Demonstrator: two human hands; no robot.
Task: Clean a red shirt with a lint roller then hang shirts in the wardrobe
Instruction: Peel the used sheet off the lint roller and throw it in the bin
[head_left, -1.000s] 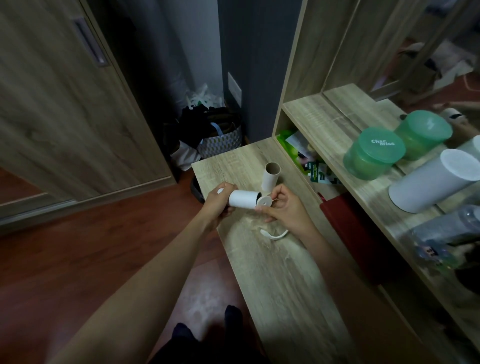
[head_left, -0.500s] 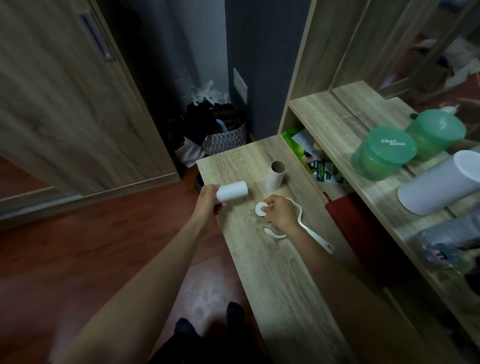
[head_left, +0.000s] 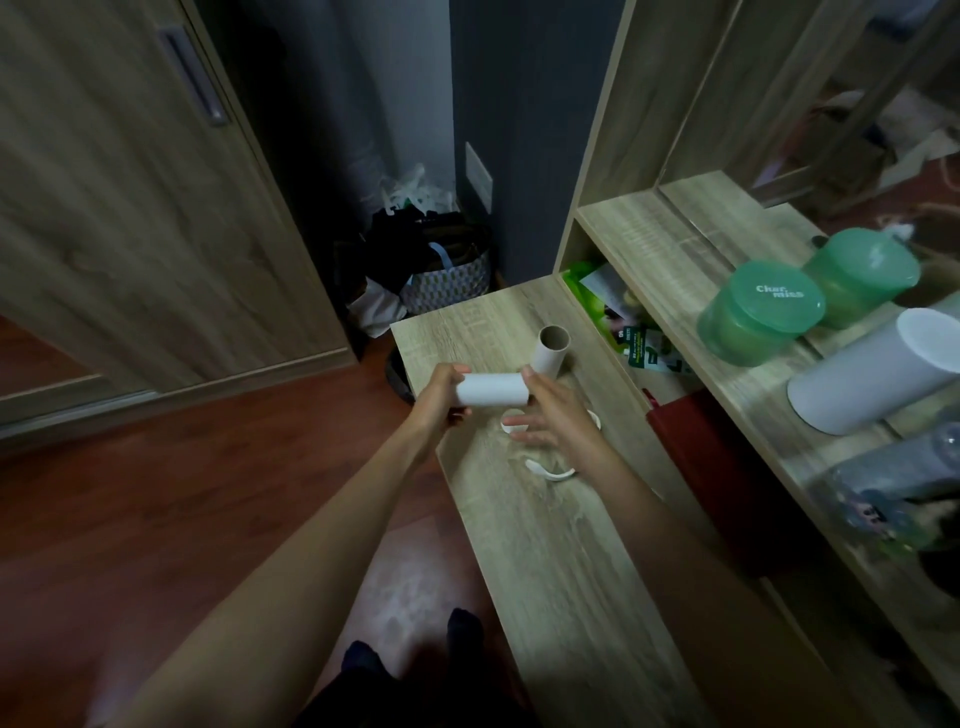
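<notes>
Nearest, below both forearms: dark-socked feet (head_left: 462, 631) on the red-brown floor (head_left: 156, 519).

Left grip (head_left: 441, 397) closed round the left end of the white lint roll (head_left: 491, 389), holding it level above the table (head_left: 545, 545). Right grip (head_left: 556, 421) loose, fingers spread and holding nothing, thumb tip at the roll's right end.

Under the right grip, flat on the table: a small white disc (head_left: 511, 423), half hidden by the fingers. Just nearer than that grip, the curved white roller handle (head_left: 553, 474), mostly covered by the wrist.

Just beyond the right grip, upright: an empty cardboard tube (head_left: 551, 353).

Right of the right grip, in the lower shelf opening: a dark red thing (head_left: 696, 447), kind unclear. Above it, on the shelf (head_left: 660, 244): a green tub (head_left: 758, 312) and a white cylinder (head_left: 872, 369).

Far beyond the left grip: a patterned bag (head_left: 447, 280) on the floor, and a wooden wardrobe door (head_left: 130, 208).
</notes>
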